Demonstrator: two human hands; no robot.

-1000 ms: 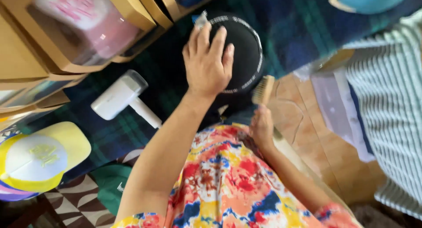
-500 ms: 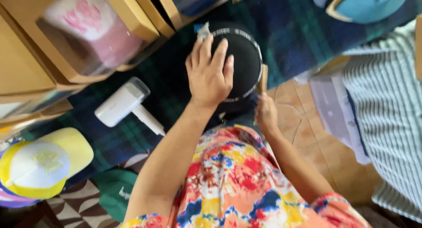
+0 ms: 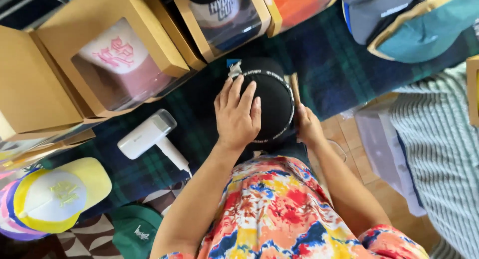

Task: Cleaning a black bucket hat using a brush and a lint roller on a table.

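The left hand (image 3: 237, 117) lies on a round black cap with white stitched trim (image 3: 274, 102), fingers spread. The right hand (image 3: 308, 127) grips a wooden brush (image 3: 294, 88) against the cap's side, fingers curled round its handle.

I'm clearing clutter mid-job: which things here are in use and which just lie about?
In use: black cap under left hand; wooden brush in right hand.
Lying about: white hair dryer, yellow cap, green cap, boxed caps.

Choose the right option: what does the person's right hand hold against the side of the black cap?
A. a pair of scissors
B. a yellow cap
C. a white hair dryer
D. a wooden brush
D: the right hand grips a wooden brush laid along the edge of the black cap, while the left hand rests flat on the cap's top.
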